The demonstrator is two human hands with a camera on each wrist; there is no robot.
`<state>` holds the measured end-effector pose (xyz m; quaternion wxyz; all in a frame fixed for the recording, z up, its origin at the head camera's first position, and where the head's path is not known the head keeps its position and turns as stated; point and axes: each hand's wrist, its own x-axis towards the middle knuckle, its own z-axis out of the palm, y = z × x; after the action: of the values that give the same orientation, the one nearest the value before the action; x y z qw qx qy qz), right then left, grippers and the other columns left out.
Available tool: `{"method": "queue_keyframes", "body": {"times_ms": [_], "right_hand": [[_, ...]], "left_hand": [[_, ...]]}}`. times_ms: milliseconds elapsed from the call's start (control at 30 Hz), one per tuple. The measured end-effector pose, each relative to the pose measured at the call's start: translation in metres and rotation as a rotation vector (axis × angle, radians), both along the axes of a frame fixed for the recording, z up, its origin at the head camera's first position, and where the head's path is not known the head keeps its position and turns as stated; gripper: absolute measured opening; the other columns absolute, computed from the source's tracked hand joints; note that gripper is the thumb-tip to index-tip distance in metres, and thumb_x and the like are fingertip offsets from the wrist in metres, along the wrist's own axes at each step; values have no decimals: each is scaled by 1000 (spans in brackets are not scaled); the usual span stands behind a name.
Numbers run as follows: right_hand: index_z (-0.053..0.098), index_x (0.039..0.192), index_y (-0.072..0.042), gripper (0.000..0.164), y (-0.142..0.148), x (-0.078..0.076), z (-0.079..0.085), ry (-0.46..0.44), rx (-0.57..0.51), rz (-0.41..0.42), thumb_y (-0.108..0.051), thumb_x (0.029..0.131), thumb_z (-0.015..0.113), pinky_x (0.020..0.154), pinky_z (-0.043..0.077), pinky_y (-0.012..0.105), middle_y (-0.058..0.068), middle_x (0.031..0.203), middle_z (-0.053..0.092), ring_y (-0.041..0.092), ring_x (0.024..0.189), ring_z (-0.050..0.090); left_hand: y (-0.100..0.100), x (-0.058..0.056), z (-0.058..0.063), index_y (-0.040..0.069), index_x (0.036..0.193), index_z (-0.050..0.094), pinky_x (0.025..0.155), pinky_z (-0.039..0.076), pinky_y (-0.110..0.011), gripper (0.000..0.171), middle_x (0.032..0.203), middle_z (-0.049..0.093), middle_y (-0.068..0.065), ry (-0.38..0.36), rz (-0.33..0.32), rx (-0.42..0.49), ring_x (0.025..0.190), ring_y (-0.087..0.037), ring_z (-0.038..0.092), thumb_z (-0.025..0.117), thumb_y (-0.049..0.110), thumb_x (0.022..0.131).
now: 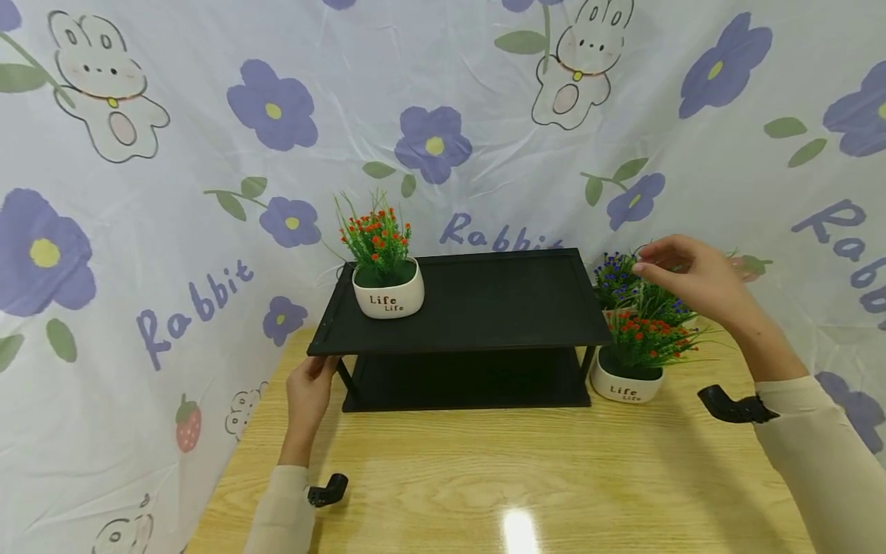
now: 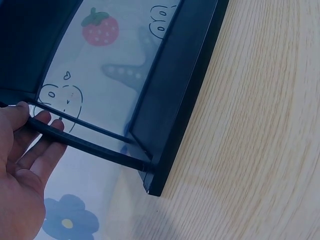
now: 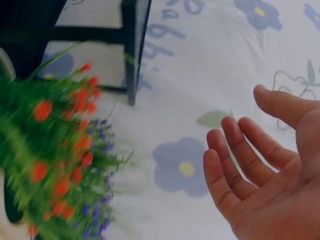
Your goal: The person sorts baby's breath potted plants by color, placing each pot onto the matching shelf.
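Note:
A black two-tier shelf (image 1: 505,300) stands on the table against the cloth. My left hand (image 1: 309,388) is at its left end; in the left wrist view the thumb and fingers hold the black side post (image 2: 95,149) near the upper tier. On the top tier's left side sits a potted plant (image 1: 388,296) with orange-red flowers in a white "Life" pot. Right of the shelf stands a similar orange-flowered potted plant (image 1: 626,385), with blue-flowered plants (image 1: 614,275) partly hidden behind it. Above these my right hand (image 1: 702,281) hovers, holding nothing, fingers relaxed in the right wrist view.
The wooden table (image 1: 443,469) extends in front of the shelf. A white cloth (image 1: 346,46) printed with rabbits and purple flowers hangs behind and along the left side. The plants stand close beside the shelf's right end.

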<state>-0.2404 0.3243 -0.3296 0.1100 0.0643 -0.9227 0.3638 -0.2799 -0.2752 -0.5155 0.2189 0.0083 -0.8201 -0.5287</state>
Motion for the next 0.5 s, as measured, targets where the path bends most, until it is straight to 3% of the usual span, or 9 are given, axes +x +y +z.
{"method": "queue_keyframes", "body": {"times_ms": [67,100,233,333,400,500], "right_hand": [[66,136,-11,44,11,8,-6,17,-1,-13,-43,106,66,78,48,16,1,124,69,-8,95,57],[66,136,-11,42,17,12,-10,26,-3,-17,-41,106,66,76,48,13,-6,121,68,-9,94,57],[65,137,-9,41,40,29,-28,31,-29,-48,-37,108,66,73,48,8,-29,112,58,-14,93,56],[61,142,-12,40,58,40,-47,11,-80,-76,-35,110,62,74,47,8,-34,117,52,-16,97,53],[59,144,-15,36,69,46,-61,4,-113,-87,-32,112,58,74,46,9,-34,121,49,-17,100,50],[55,144,-26,30,83,51,-84,-20,-148,-90,-26,114,52,75,45,7,-37,123,46,-20,102,48]], "left_hand": [[1,0,0,3,132,75,84,55,-4,31,126,76,-21,6,-12,15,113,-32,75,65,22,109],[1,1,0,3,133,74,84,55,-4,32,126,76,-21,7,-18,17,113,-33,75,65,22,109],[2,2,2,4,133,74,85,55,-4,33,127,76,-20,7,-28,21,106,-10,75,65,24,109],[1,3,2,3,133,74,86,55,-4,33,127,76,-21,9,-28,29,99,6,70,66,24,108],[1,3,2,3,133,74,85,55,-4,33,127,76,-22,13,-28,31,98,9,68,66,23,108],[0,3,2,3,133,74,85,55,-5,33,126,76,-22,18,-22,26,100,3,71,66,24,109]]}}
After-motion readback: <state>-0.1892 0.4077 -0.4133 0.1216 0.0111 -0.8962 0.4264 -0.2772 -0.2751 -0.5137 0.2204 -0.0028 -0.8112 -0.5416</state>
